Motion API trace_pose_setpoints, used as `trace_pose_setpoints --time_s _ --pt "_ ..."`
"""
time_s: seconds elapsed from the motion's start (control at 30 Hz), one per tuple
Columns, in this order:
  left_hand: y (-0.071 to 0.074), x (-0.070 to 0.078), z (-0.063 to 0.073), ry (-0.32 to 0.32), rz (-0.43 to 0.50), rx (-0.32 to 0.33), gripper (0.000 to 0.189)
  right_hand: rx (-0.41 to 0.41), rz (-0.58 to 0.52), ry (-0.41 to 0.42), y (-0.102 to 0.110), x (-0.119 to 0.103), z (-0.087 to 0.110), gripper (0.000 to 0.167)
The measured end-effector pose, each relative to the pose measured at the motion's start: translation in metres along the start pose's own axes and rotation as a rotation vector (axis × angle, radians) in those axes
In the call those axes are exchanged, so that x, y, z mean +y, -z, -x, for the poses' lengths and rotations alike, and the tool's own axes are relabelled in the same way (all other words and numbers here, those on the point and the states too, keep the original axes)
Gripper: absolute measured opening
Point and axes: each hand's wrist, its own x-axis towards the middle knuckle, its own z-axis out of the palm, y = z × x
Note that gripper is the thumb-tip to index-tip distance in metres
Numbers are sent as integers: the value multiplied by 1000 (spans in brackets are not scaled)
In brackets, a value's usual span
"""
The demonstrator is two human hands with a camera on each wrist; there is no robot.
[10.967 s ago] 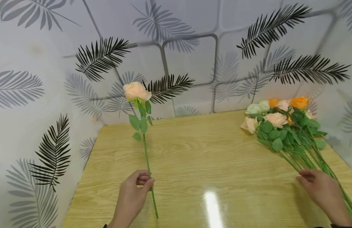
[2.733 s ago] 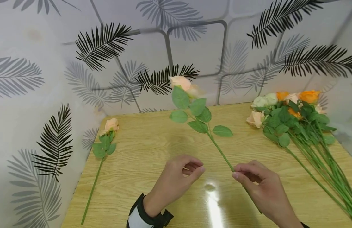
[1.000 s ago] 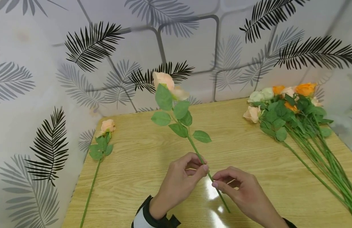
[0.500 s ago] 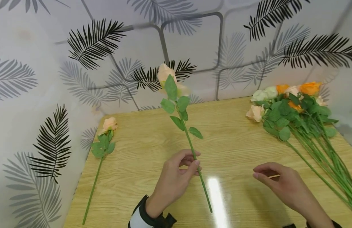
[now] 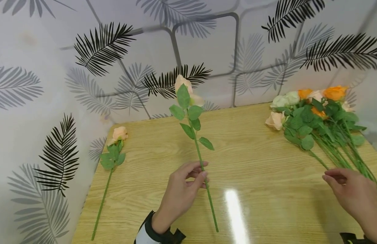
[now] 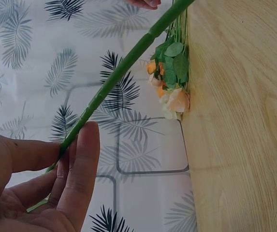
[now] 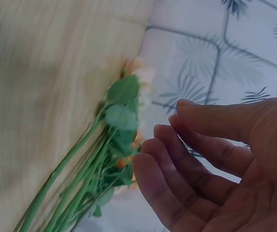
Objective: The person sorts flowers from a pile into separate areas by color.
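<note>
My left hand pinches the green stem of a peach rose between thumb and fingers. The bloom leans up and away, with leaves below it and the stem's lower end sticking out under the hand. In the left wrist view the stem runs diagonally out of the fingers. On the right, my right hand hovers by the stems of a bunch of roses in peach, white and orange. The right wrist view has its fingers loosely bent, holding nothing, apart from the bunch's green stems.
Another peach rose lies along the left side of the wooden table, its stem pointing toward me. Behind the table stands a pale wall patterned with dark and grey leaves. A bright light reflection shows near the front middle.
A peach rose was laid at the left. My right hand passed the second rose to my left hand, let go, and moved right to the bunch. The left hand shifted slightly left.
</note>
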Motion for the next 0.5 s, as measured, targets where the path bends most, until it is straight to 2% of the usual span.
trace_pose_setpoints --time_s 0.1,0.3,0.5 --pt "2 -2 0 -2 -8 15 28 -30 34 -30 -3 13 -4 27" --pt "6 -6 2 22 -19 38 28 -48 140 -1 -10 39 -7 32" --pt "13 -10 4 56 -51 76 27 -108 171 -50 -18 49 -12 36"
